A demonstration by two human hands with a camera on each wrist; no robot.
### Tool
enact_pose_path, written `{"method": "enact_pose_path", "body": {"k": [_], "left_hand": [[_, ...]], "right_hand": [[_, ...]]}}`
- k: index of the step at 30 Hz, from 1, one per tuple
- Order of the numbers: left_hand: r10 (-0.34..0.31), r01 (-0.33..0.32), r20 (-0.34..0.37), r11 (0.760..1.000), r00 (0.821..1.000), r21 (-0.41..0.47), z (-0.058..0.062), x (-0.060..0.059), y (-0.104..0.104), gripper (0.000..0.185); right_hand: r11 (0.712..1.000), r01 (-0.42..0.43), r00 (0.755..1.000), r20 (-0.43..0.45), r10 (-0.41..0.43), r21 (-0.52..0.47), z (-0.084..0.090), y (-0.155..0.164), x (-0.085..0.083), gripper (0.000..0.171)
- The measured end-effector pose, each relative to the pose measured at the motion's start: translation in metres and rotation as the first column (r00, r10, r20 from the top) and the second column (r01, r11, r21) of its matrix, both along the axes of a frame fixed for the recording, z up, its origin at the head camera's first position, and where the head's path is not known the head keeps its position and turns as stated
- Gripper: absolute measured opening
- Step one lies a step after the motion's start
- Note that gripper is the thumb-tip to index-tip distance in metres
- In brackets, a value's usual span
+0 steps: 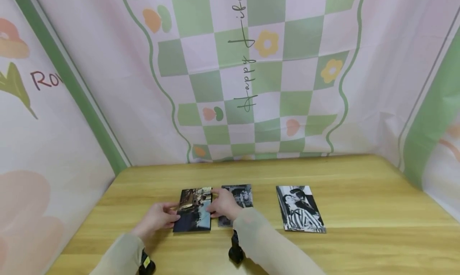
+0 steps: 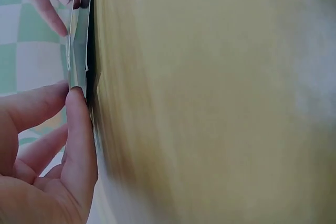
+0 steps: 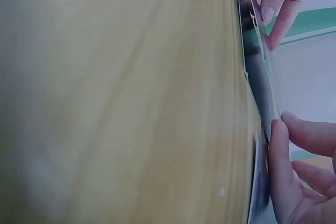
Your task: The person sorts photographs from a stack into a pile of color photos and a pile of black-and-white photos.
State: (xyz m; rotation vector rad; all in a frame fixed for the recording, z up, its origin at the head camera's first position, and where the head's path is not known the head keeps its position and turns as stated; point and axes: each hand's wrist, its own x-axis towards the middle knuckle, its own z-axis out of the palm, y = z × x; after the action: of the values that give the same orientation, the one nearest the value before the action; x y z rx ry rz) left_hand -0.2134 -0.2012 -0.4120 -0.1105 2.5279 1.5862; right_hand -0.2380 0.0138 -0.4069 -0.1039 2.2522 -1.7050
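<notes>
A dark colour photo print is held a little over the table between both hands. My left hand pinches its left edge between thumb and fingers. The opposite edge is in the grip of my right hand. Seen edge-on in the left wrist view, the print shows more than one thin edge; whether these are separate sheets, I cannot tell. A grey photo print lies beside it, partly hidden by the right hand. Farther right rests a black-and-white print of two people, flat on the table.
The wooden table runs back to a hanging cloth with green checks and flowers. Patterned cloth also hangs at the left side. Black straps with cameras sit on both wrists, close above the table.
</notes>
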Motion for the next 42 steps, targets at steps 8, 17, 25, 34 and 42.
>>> {"method": "enact_pose_path", "body": {"k": [8,17,25,34,42], "left_hand": [[0.018,-0.018,0.005,0.999,1.0,-0.041,-0.003,0.001,0.003,0.047],[0.024,-0.024,-0.002,0.997,1.0,-0.077,-0.001,0.001,0.007,0.043],[0.026,-0.026,0.026,0.999,0.999,-0.023,0.003,-0.001,0.005,0.041],[-0.014,0.012,-0.022,0.996,1.0,-0.089,0.014,-0.001,-0.002,0.037],[-0.033,0.029,-0.043,0.995,0.999,-0.091,0.026,0.002,0.004,0.04]], "right_hand": [[0.996,0.019,1.0,-0.011,-0.019,0.085,0.001,0.0,0.005,0.062],[0.997,0.03,0.999,-0.018,-0.029,0.077,0.001,0.001,0.006,0.061],[0.998,0.023,1.0,-0.012,-0.022,0.059,0.002,0.002,0.005,0.062],[1.0,-0.018,1.0,-0.017,0.018,0.01,0.012,0.0,0.007,0.06],[0.995,-0.043,0.999,-0.026,0.041,-0.085,0.026,0.013,0.01,0.056]]}}
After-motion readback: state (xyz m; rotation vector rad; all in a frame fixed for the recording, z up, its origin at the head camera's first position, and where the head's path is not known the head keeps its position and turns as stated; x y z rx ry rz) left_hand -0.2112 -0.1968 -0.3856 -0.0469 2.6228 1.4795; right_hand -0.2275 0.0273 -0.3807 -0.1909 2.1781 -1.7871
